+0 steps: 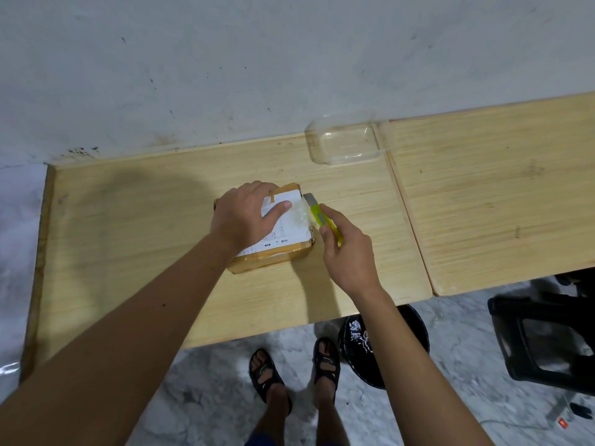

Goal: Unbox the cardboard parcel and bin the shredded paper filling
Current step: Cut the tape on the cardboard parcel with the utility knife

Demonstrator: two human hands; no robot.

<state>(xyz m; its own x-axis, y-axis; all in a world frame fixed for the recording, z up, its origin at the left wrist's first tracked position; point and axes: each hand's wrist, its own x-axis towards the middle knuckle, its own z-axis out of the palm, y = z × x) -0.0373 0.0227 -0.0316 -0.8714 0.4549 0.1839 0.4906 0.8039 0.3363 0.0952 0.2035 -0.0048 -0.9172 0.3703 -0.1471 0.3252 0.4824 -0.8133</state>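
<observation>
— So where does the cardboard parcel (272,231) sit against the hands?

— Directly under the left hand (244,214), which lies flat and open on the white label, fingers spread, pinning it to the wooden surface (128,220). The right hand (346,252) is just beside the parcel's right edge, closed around a yellow-green utility knife (322,218).

— Which way does the knife point?

— Away from the person and slightly left; its long axis runs nearly along the parcel's right edge, with the blade tip at the far right corner, where clear tape wrinkles over the seam.

— And the parcel's own axis?

— It looks nearly square, turned a little, its near corner toward the person. I judge the cut must follow that right edge, so the right hand is the nearer one for it.

— The bin?

— A black bin (383,349) stands on the floor below the surface's near edge, by the right forearm. No shredded paper shows; the parcel is sealed.
</observation>
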